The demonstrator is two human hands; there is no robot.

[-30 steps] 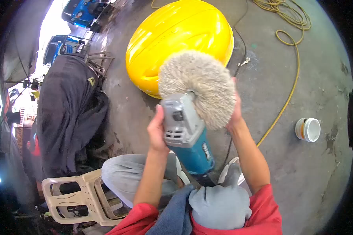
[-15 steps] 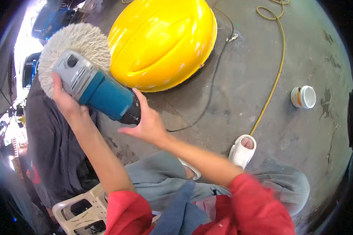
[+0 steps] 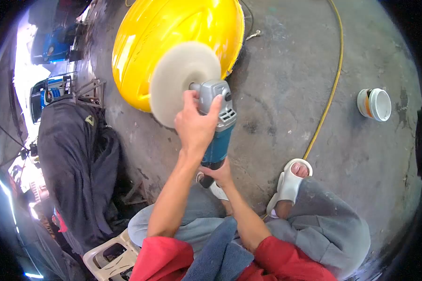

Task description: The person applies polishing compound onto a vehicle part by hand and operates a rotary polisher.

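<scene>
My left hand (image 3: 197, 126) grips the grey head of a blue electric polisher (image 3: 219, 143). Lower down, my right hand (image 3: 222, 174) is wrapped round the dark rear end of its body, partly hidden by the tool. The round wool pad (image 3: 176, 82) is smeared smooth, as in spinning. It overlaps the near side of a glossy yellow domed shell (image 3: 150, 42) on the floor; whether pad and shell touch, I cannot tell.
A yellow hose (image 3: 335, 84) runs across the concrete floor towards my white shoe (image 3: 288, 185). At right stands a white tub (image 3: 377, 104). Dark cloth (image 3: 77, 164) drapes something on the left, near a beige plastic chair (image 3: 110, 253).
The polisher has swung right and turned more upright, its pad now in front of the yellow shell. The pad's shaggy texture has blurred. Both hands moved with the tool.
</scene>
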